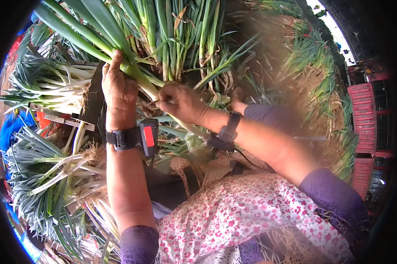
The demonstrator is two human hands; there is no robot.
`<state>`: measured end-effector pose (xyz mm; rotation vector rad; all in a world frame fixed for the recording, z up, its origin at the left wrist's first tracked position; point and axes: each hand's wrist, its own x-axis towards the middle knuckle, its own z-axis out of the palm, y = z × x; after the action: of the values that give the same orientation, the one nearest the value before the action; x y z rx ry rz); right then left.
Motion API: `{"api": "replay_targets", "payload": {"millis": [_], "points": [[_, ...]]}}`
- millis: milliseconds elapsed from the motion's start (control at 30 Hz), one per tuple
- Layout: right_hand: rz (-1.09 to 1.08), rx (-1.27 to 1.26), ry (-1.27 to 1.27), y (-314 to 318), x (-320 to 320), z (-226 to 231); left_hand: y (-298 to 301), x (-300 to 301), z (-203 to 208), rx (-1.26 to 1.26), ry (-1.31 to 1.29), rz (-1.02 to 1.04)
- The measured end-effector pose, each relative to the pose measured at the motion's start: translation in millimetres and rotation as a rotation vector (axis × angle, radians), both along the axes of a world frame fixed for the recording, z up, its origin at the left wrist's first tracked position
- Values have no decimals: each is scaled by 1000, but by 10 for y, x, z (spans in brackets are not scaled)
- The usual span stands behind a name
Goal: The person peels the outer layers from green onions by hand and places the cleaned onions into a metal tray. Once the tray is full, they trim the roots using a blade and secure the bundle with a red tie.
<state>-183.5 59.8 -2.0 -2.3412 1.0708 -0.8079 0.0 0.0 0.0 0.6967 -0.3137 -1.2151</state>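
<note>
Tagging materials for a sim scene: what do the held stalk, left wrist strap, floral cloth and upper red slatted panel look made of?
Held stalk: fresh plant matter, smooth, slightly glossy; green leaves merge into a pale stem.
Left wrist strap: probably woven fabric, matte black, textured.
Floral cloth: thin textile, matte; drapes in soft folds.
Upper red slatted panel: painted metal or plastic, can't tell.

We have one stalk (142, 79) between leek bunches (53, 86) left and a leek heap (313, 59) right, more leeks (167, 33) ahead.
</note>
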Motion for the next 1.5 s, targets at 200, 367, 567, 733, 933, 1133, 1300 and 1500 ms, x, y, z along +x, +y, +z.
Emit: {"api": "replay_targets", "payload": {"millis": [200, 367, 567, 733, 933, 1133, 1300, 1500], "points": [[-193, 708, -740, -5, 71, 8, 115, -83, 190, -154, 231, -252], [-131, 962, -1249, -15, 21, -28, 225, -367, 77, -62, 233, -422], [-245, 211, -190, 180, -40, 86, 238, -459, 60, -74, 60, -219], [-227, 307, -410, 79, -93, -12, 231, -390, 157, -163, 111, -220], [-201, 620, -827, -44, -53, 44, 195, -185, 135, -183, 304, -244], [-257, 1215, -1470, -115, -208, 49, 332, -455, 144, -157, 75, -269], [-144, 1079, -234, 427, -927, 454, 173, 182, 2, -126, 113, -145], [-33, 879, 486, 1318, -1883, 941, 339, 420, -92, 127, 141, 60]]}}
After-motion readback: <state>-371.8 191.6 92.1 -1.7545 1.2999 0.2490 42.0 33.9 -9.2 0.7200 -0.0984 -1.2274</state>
